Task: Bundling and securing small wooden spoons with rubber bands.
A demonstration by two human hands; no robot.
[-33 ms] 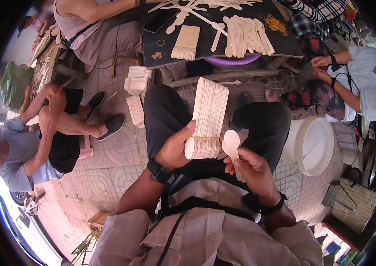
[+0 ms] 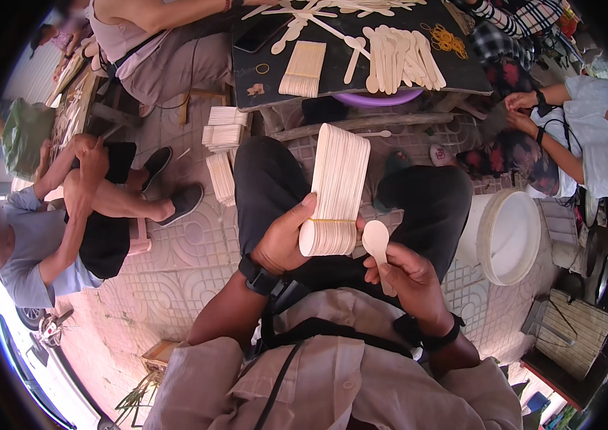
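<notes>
The left hand (image 2: 282, 240) has its grip closed around a banded stack of wooden spoons (image 2: 338, 190) above the lap; the right hand (image 2: 401, 276) pinches a single spoon (image 2: 376, 240) just beside it. The rubber band (image 2: 331, 221) sits low, so I judge the fanned top could splay and spill.

A: Left hand (image 2: 286, 240) grips the banded stack of wooden spoons (image 2: 338, 190) over the lap; right hand (image 2: 404, 276) with a single wooden spoon (image 2: 377, 244) just right of it.

B: Beyond the knees, the table (image 2: 461, 72); bucket (image 2: 508, 236) on the floor at right.
</notes>
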